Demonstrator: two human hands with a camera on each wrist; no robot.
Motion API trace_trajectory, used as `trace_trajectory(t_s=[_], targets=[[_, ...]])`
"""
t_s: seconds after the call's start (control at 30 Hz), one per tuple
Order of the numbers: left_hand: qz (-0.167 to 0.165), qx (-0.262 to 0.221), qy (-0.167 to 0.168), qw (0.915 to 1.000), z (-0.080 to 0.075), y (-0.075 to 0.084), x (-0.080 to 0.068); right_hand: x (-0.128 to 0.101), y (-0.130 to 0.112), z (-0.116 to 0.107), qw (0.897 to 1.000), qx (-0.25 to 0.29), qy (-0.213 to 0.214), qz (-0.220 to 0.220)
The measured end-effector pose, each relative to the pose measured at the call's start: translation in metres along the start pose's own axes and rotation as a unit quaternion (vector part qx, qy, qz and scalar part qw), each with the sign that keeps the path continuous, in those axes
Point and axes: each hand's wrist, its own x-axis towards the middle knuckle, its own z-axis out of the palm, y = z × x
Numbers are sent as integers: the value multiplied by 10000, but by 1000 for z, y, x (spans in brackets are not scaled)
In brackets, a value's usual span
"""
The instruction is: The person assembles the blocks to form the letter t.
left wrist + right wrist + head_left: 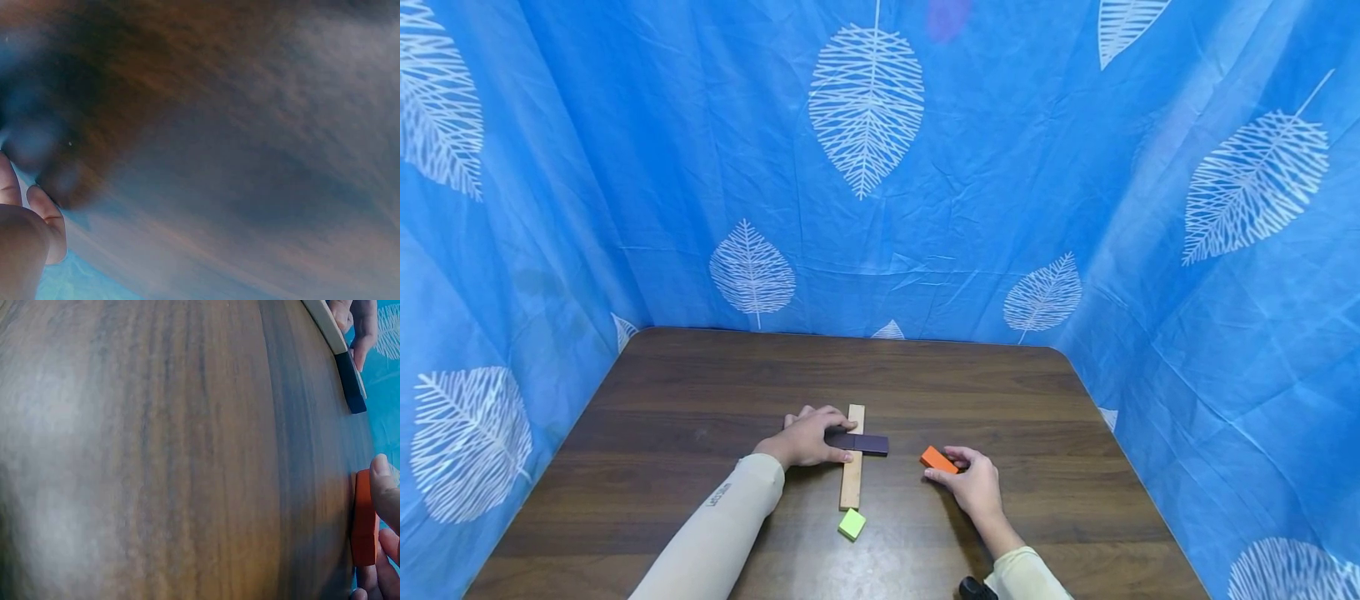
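Observation:
In the head view a pale wooden strip [852, 483] lies lengthwise on the table. Dark purple blocks [871, 446] lie crosswise over its middle, a seam showing between two pieces. My left hand [805, 437] holds the left piece between thumb and fingers, the thumb tip over the strip; its palm side is hidden. To the right, my right hand [977, 483] pinches an orange rectangular block [936, 459] between thumb and fingers. The right wrist view shows the orange block [364, 519] close over the table, apart from the dark block [351, 384].
A lime green block [852, 525] sits just below the strip's near end. The brown wooden table [737, 375] is enclosed by a blue leaf-patterned curtain [925, 275]. A small black object [976, 588] is at the right wrist. The left wrist view is mostly blurred.

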Motion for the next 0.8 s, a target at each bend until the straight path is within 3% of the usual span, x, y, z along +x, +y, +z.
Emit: trace_trajectory(t_s=[0.8], targets=[[8,-55,0,10000,-2,1,-2,-3,2,7,9991,-362,27,-239]])
